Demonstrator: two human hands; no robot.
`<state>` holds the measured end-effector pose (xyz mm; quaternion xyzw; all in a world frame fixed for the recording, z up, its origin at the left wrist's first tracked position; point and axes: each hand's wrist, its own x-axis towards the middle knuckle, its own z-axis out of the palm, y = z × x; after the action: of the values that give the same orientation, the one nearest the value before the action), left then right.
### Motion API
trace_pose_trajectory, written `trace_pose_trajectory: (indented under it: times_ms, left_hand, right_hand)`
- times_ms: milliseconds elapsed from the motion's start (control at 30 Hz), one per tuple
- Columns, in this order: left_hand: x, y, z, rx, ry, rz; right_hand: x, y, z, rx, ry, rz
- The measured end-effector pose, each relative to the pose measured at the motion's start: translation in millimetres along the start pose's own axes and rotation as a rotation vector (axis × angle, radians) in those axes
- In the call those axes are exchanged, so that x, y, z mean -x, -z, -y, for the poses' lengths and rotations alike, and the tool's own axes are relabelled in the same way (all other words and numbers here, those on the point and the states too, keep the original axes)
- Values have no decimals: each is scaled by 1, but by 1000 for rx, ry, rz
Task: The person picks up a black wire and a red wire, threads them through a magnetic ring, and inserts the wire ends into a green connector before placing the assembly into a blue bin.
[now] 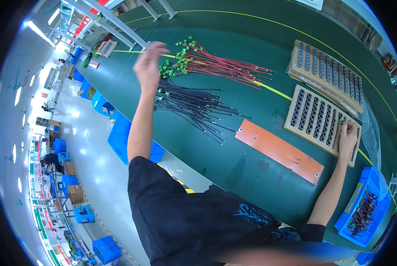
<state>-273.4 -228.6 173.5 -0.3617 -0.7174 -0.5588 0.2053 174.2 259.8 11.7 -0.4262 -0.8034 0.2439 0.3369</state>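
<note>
Over the left ends of two wire bundles hovers my left hand, smeared by motion, so its grip does not show. Beside it, red wires and black wires lie fanned out, with green connectors at their left ends. My right hand reaches down to the right end of a cardboard tray, fingers bent together; whatever they pinch is hidden. Rows of small dark ring-shaped parts fill most of that tray. Between wires and tray lies an orange rectangular board with a hole at each end.
Behind the near tray stands a second tray of similar parts, with clear bubble wrap beside it. A blue bin of dark wired pieces sits at the right. Yellow tape crosses the green table. Metal posts rise at the far left.
</note>
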Motion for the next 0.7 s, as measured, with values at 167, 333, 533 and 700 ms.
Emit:
trace_pose_trajectory:
  times_ms: [167, 333, 533, 700]
  left_hand:
    - [-1, 22, -23, -285, -328, -86]
    - [39, 28, -69, -587, -370, 494]
    - [126, 33, -43, -673, -145, 977]
    - [155, 23, -32, -671, -194, 942]
  right_hand:
    - [0, -7, -9, -20, -2, 20]
    - [-3, -5, -50, -222, -62, 37]
    - [-8, -15, -47, -281, -18, 35]
    - [-8, -16, -45, -300, -54, 82]
